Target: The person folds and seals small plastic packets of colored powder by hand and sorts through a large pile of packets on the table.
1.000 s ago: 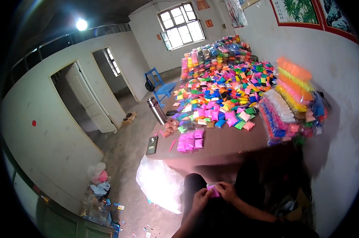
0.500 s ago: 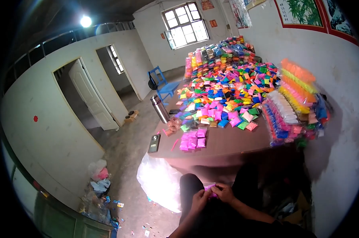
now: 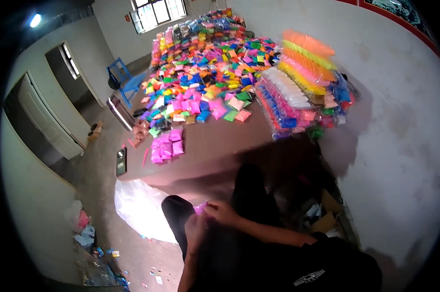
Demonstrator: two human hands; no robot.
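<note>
Above my lap, a small pink plastic packet (image 3: 199, 209) is pinched between my two hands. My left hand (image 3: 194, 228) is closed at its lower left side, slightly blurred. My right hand (image 3: 220, 213) grips the packet's upper right edge with bent fingers. Much of the packet is hidden by the fingers. On the table (image 3: 215, 141) ahead lies a flat group of pink packets (image 3: 166, 146), left of the middle. Behind it spreads a large heap of small packets in many colours (image 3: 205, 78).
Stacked long bags of coloured packets (image 3: 302, 87) stand at the table's right, by the wall. A steel thermos (image 3: 120, 113) and a dark small device (image 3: 121, 161) are near the left edge. A white plastic bag (image 3: 142, 207) hangs below. Cardboard (image 3: 324, 221) lies at lower right.
The view has swung to the right and down, so the table and my hands appear further left. Both hands still hold the pink packet over my lap.
</note>
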